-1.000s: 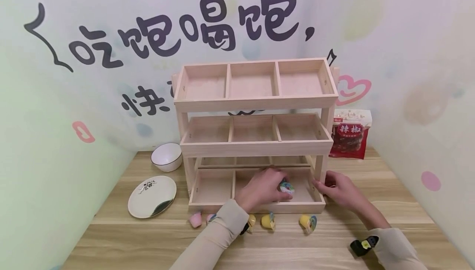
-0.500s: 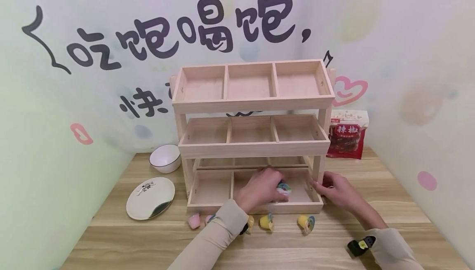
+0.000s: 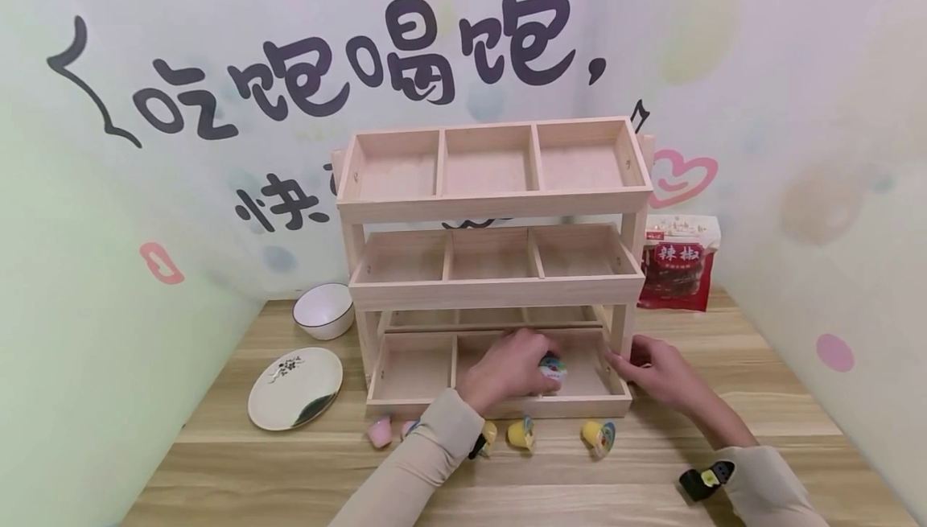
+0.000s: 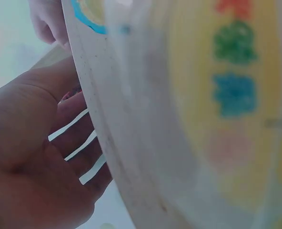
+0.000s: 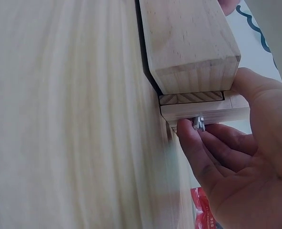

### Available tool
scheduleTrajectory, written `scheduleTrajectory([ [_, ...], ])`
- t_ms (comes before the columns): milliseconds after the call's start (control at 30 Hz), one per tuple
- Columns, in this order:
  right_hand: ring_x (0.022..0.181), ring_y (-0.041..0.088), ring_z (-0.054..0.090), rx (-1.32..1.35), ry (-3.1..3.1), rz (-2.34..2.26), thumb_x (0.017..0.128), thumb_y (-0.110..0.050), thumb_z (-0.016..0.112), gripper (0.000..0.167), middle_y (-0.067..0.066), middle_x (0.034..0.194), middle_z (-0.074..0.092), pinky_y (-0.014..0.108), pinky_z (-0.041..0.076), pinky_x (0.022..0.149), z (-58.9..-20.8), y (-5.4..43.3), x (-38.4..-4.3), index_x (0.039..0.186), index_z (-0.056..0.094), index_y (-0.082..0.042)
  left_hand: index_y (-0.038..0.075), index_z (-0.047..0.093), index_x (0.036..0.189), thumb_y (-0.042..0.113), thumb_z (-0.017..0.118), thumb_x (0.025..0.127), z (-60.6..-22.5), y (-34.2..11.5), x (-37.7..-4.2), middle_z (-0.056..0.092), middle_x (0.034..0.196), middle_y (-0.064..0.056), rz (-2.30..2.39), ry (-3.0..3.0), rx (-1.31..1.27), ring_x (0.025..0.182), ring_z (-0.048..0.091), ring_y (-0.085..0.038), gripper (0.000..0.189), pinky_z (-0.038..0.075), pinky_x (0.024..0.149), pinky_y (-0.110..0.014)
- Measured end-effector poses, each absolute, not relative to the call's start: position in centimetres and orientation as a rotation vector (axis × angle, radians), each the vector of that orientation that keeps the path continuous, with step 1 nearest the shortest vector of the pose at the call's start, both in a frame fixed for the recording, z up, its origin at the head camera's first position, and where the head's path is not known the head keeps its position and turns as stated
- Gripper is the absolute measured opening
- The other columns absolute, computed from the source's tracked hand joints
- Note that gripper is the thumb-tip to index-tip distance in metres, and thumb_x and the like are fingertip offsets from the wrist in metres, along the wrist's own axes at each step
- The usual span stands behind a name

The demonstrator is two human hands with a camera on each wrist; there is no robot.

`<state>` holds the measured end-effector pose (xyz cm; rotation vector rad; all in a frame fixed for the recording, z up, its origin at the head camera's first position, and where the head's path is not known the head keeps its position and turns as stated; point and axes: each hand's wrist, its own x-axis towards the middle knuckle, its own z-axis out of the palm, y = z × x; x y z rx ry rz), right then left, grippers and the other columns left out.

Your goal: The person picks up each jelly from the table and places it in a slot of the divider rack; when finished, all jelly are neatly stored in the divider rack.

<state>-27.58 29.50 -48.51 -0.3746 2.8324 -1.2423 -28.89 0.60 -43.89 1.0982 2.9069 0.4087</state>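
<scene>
A three-tier wooden shelf [image 3: 496, 203] with divided trays stands on the table. Inside its lowest tray, my left hand [image 3: 510, 366] holds a jelly cup [image 3: 553, 371] with a colourful lid, near the middle and right compartments. My fingers cover part of the cup and the divider there. At the shelf's lower right, my right hand [image 3: 662, 370] grips the wooden frame. The right wrist view shows my thumb and fingers on either side of the wood, around a metal bolt [image 5: 198, 123]. Along the tray's front lie yellow jelly cups [image 3: 520, 434] and pink ones [image 3: 380, 432].
A white bowl [image 3: 323, 311] and a patterned plate [image 3: 295, 389] sit left of the shelf. A red and white snack bag [image 3: 679, 264] stands behind it at the right. Another yellow jelly cup [image 3: 598, 438] lies near the tray's right end. My left sleeve partly hides some cups.
The whole view has shifted slightly. My left hand stays in the lowest tray with the jelly cup, its fingers moving only a little. My right hand keeps its place on the frame.
</scene>
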Motion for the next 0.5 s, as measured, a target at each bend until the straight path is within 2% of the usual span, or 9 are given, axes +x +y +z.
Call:
scheduleTrajectory([
  [133, 0.101, 0.022, 0.07, -0.356, 2.818, -1.247, 0.106, -0.036, 0.071, 0.057, 0.018, 0.119, 0.076, 0.025, 0.061, 0.076, -48.54, 29.56, -27.62, 0.143, 0.06, 0.006, 0.02, 0.079, 0.12, 0.036, 0.088, 0.091, -43.89, 0.85, -28.88, 0.074, 0.099, 0.007, 0.412, 2.894, 1.111, 0.08, 0.058, -0.005, 0.035, 0.046, 0.066, -0.021],
  [300, 0.101, 0.023, 0.07, -0.358, 2.807, -1.252, 0.107, -0.036, 0.07, 0.058, 0.018, 0.118, 0.076, 0.026, 0.061, 0.076, -48.57, 29.58, -27.65, 0.144, 0.059, 0.008, 0.021, 0.079, 0.122, 0.04, 0.089, 0.091, -43.92, 0.98, -28.84, 0.075, 0.102, 0.008, 0.395, 2.899, 1.1, 0.082, 0.058, -0.004, 0.038, 0.048, 0.07, -0.022],
  [400, 0.101, 0.023, 0.069, -0.356, 2.807, -1.249, 0.107, -0.036, 0.07, 0.058, 0.017, 0.118, 0.076, 0.026, 0.061, 0.076, -48.59, 29.57, -27.67, 0.143, 0.059, 0.007, 0.02, 0.08, 0.123, 0.04, 0.087, 0.092, -43.95, 0.95, -28.84, 0.075, 0.101, 0.008, 0.398, 2.897, 1.09, 0.081, 0.057, -0.004, 0.037, 0.047, 0.069, -0.022],
  [500, 0.1, 0.023, 0.069, -0.352, 2.811, -1.247, 0.107, -0.037, 0.07, 0.058, 0.017, 0.117, 0.076, 0.026, 0.061, 0.075, -48.59, 29.57, -27.72, 0.143, 0.06, 0.007, 0.019, 0.081, 0.118, 0.036, 0.085, 0.095, -43.91, 0.87, -28.86, 0.072, 0.092, 0.009, 0.408, 2.893, 1.105, 0.075, 0.055, -0.004, 0.028, 0.044, 0.063, -0.021],
])
